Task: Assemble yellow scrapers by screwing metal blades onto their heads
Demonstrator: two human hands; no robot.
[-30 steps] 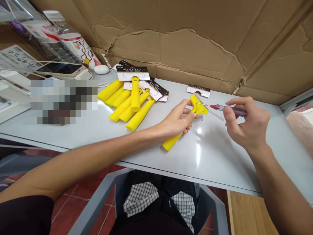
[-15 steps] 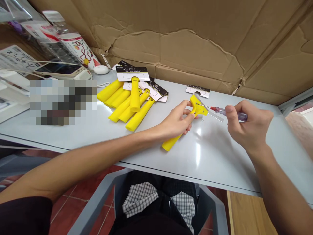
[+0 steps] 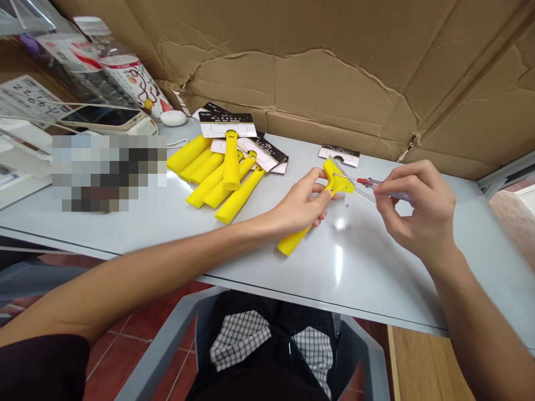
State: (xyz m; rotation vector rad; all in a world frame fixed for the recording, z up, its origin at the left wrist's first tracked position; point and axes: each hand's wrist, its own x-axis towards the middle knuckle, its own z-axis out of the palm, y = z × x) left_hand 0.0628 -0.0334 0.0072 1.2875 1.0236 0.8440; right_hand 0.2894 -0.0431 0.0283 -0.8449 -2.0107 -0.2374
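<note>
My left hand [image 3: 307, 201] is closed around the neck of a yellow scraper [image 3: 337, 177], whose handle slants down toward me. A thin blade [image 3: 364, 195] sticks out beyond the scraper's head. In my right hand [image 3: 418, 209] is a screwdriver [image 3: 370, 182] with a clear purple handle and a red collar; its tip meets the upper screw spot on the scraper's head. One small metal nut or screw [image 3: 346, 205] lies on the table just below the head. My right fingertips pinch the front of the screwdriver handle, hiding part of it.
Several yellow handles [image 3: 234, 192] with black-and-white cards [image 3: 228, 125] lie in a pile on the left of the table [image 3: 259, 262]. Another card [image 3: 338, 155] rests by the cardboard wall [image 3: 292, 67]. Bottles [image 3: 129, 78], a phone [image 3: 102, 116] and a white oval case [image 3: 174, 118] stand farther left.
My right hand has shifted its grip forward on the screwdriver, from thumb along the handle to fingertips pinching nearer the collar. The left hand and scraper have hardly moved.
</note>
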